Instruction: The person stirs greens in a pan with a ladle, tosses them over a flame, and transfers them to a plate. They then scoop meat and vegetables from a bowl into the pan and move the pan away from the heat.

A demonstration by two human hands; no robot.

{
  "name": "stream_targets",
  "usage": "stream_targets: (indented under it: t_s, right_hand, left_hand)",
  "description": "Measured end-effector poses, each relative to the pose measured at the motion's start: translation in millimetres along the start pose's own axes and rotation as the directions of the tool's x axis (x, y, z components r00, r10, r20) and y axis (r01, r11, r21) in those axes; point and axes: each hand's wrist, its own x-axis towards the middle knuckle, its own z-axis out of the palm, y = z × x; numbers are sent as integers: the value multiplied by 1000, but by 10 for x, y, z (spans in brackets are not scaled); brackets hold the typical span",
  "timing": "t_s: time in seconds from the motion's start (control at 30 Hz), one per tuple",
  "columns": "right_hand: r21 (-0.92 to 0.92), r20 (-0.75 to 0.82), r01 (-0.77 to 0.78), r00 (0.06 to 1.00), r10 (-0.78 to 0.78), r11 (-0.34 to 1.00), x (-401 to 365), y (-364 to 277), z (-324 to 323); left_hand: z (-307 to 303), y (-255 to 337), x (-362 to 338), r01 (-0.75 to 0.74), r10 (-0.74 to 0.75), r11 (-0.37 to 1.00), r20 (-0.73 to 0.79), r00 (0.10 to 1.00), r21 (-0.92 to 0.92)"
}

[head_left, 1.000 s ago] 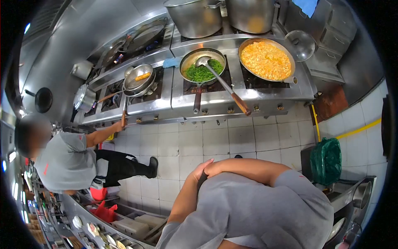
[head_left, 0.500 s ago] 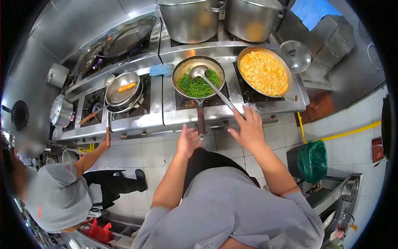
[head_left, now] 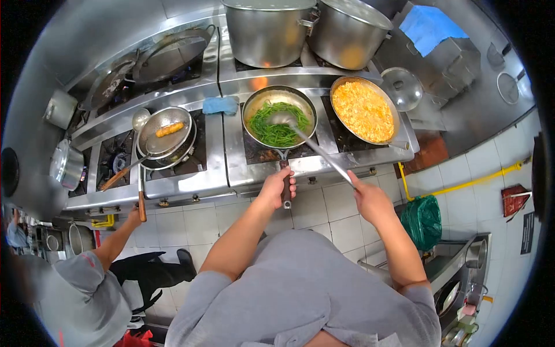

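Near stove: left hand (head_left: 276, 186) wrapped round pan (head_left: 248, 110) handle; right hand (head_left: 369, 199) clenched on ladle (head_left: 318, 151), bowl in greens (head_left: 269, 130). Wall sign (head_left: 526, 232), right: writing illegible.

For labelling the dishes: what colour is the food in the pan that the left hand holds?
Green. The food in the pan shows best in the head view.

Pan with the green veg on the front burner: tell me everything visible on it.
The pan is a round, shallow metal skillet, silvery with a yellowish inner wall and no lid. It sits level on a front burner of the steel range, its long dark handle pointing toward the person. Long green vegetables cover most of its bottom. The left hand grips the handle. The ladle, held by the right hand, rests its bowl on the greens.
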Motion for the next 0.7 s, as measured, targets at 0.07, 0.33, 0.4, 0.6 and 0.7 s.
stream_targets:
  t_s: [0.07, 0.33, 0.4, 0.6, 0.7]
  right_hand:
    - [-108, 78, -31, 996, 39, 994, 148, -123, 49]
    - [-2, 221, -18, 975, 18, 1000, -293, -318, -41]
    - [122, 266, 53, 960, -84, 991, -282, -260, 88]
    - [298, 41, 157, 983, -177, 941, -240, 237, 4]
    - [422, 464, -26, 865, -191, 906, -542, 627, -755]
  left_hand:
    - [36, -36, 19, -27, 28, 999, -47, 999, 24]
    - [130, -18, -245, -86, 154, 879, -108, 982, 470]
    - [62, 33, -80, -114, 156, 866, -47, 987, 487]
    - [19, -328, -446, -200, 302, 804, -96, 948, 560]
    - [16, -453, -736, -28, 112, 873, -145, 983, 487]
